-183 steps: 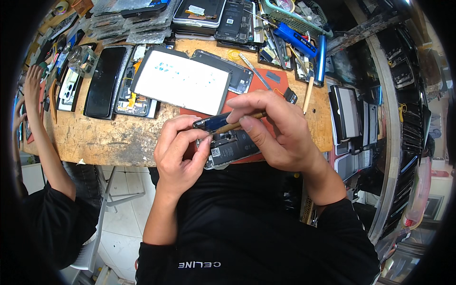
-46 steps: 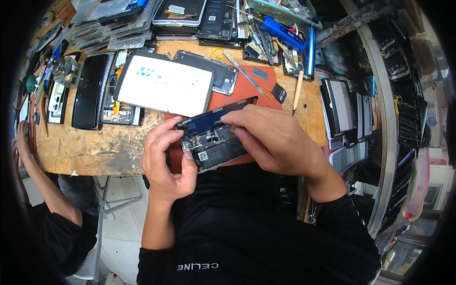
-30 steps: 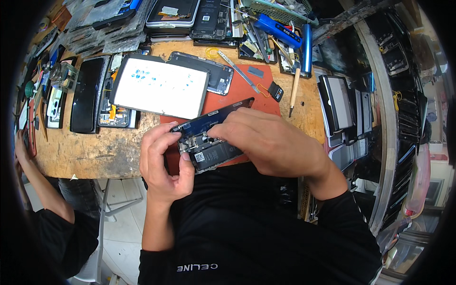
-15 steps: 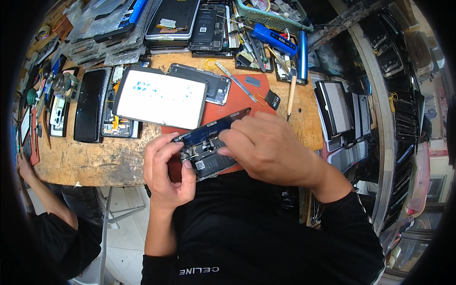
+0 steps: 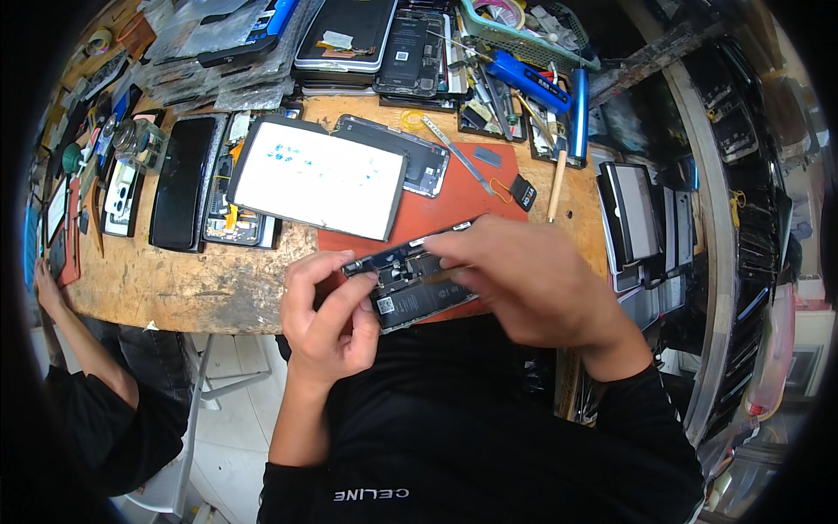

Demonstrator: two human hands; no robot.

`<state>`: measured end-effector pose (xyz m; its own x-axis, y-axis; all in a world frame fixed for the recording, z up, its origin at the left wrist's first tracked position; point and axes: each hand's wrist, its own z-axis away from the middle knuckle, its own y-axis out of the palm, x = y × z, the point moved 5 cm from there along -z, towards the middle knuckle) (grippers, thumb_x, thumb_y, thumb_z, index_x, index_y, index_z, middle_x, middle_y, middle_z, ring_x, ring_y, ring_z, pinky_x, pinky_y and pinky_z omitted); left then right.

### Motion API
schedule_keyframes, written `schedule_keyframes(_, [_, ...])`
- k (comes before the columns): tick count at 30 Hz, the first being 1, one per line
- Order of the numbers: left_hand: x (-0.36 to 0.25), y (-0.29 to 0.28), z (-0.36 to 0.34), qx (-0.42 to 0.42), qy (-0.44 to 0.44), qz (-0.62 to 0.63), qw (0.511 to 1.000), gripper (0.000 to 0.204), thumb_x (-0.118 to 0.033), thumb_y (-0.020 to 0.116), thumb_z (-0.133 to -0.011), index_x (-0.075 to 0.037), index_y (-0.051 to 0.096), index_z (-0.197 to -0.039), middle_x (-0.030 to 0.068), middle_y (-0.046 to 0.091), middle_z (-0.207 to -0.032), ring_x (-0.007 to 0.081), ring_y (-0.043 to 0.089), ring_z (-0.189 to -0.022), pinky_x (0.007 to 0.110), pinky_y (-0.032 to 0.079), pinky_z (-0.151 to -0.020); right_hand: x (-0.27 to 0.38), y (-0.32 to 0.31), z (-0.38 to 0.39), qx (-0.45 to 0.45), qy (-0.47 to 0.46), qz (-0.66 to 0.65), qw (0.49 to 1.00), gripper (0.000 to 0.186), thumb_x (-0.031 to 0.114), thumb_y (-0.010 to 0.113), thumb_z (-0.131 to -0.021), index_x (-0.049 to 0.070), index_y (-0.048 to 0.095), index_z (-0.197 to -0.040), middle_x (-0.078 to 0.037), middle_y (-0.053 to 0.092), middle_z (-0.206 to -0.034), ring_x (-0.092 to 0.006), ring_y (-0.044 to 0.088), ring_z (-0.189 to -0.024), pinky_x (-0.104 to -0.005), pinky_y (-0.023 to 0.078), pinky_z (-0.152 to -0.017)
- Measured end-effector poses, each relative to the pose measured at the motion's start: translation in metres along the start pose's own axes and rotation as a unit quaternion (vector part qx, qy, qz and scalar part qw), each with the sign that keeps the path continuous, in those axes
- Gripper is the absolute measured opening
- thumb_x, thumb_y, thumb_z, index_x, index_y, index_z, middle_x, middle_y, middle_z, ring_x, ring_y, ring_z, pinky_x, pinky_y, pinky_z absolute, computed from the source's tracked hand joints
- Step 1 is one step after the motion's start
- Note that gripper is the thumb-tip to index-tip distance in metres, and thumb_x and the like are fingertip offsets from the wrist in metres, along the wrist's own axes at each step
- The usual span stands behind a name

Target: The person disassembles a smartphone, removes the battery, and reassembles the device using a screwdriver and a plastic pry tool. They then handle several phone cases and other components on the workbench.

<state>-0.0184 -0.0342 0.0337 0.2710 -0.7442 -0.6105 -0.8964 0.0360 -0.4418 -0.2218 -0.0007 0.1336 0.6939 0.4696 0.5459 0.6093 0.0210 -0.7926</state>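
An opened dark phone (image 5: 417,301) is held over the red mat (image 5: 515,201), its screen half (image 5: 384,262) tilted up along the back edge, with battery and inner parts showing. My left hand (image 5: 327,323) grips the phone's left end, the index finger bent onto the upper left corner. My right hand (image 5: 532,284), blurred, is over the phone's right part with curled fingers; what is between them is hidden. Just behind lies a white pad with blue marks (image 5: 316,188), resting on a phone housing (image 5: 423,166).
Around the wooden bench (image 5: 175,288) are stacked phones (image 5: 336,57), bagged parts (image 5: 214,83), a tool basket (image 5: 524,17), blue tools (image 5: 532,83), a wood-handled tool (image 5: 556,188) and trays (image 5: 628,218). At the left, another person's arm (image 5: 87,341) reaches onto the bench.
The screen half stands less raised than a second ago. My left index finger has moved inward over the corner. My right hand has shifted, now blurred. The whole view has shifted slightly.
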Motion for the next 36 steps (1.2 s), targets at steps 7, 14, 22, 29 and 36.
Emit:
schedule_keyframes(7, [-0.004,0.0,-0.001,-0.013,0.052,-0.014,0.998,0.027,-0.005,0.067,-0.059,-0.004,0.078,-0.083,0.0141,0.067,-0.103,0.0308,0.068,-0.088,0.039,0.056,-0.073,-0.048,-0.022,-0.043,-0.179,0.01,-0.15,0.972,0.027,0.0,0.06,-0.104,-0.004,0.065,-0.13,-0.011,0.072,-0.1,-0.0162,0.071,-0.092,-0.029,0.058,-0.081])
schedule_keyframes(14, [-0.005,0.0,-0.001,-0.003,0.042,-0.013,0.999,0.023,-0.007,0.071,-0.064,-0.008,0.076,-0.086,0.0094,0.067,-0.103,0.0279,0.068,-0.087,0.038,0.056,-0.071,-0.081,0.024,-0.076,-0.073,-0.007,-0.11,0.991,0.025,-0.002,0.062,-0.1,-0.003,0.068,-0.124,-0.012,0.073,-0.095,-0.02,0.073,-0.087,-0.0326,0.057,-0.077])
schedule_keyframes(22, [-0.004,0.002,-0.003,0.022,0.043,-0.014,0.999,0.019,-0.012,0.073,-0.066,-0.008,0.075,-0.084,0.009,0.067,-0.104,0.0263,0.067,-0.086,0.036,0.054,-0.067,-0.07,0.023,-0.084,-0.045,-0.046,-0.077,0.995,0.02,-0.006,0.066,-0.094,-0.004,0.07,-0.114,-0.016,0.071,-0.092,-0.0289,0.072,-0.081,-0.0358,0.055,-0.072])
schedule_keyframes(29, [-0.006,0.002,-0.004,0.042,0.022,-0.009,0.999,0.017,-0.012,0.075,-0.065,-0.009,0.074,-0.081,0.0076,0.068,-0.104,0.0253,0.067,-0.087,0.035,0.055,-0.068,-0.068,0.023,-0.088,-0.032,-0.078,-0.075,0.994,0.019,-0.008,0.067,-0.092,-0.006,0.071,-0.11,-0.016,0.07,-0.089,-0.0301,0.07,-0.076,-0.0368,0.055,-0.068])
schedule_keyframes(36, [-0.006,0.001,-0.004,0.039,0.015,-0.016,0.999,0.012,-0.013,0.075,-0.067,-0.01,0.073,-0.079,0.0072,0.068,-0.104,0.0249,0.067,-0.088,0.034,0.054,-0.067,-0.069,0.02,-0.084,-0.061,-0.089,-0.065,0.992,0.018,-0.006,0.069,-0.092,-0.006,0.071,-0.109,-0.015,0.07,-0.089,-0.0303,0.07,-0.076,-0.0367,0.055,-0.068])
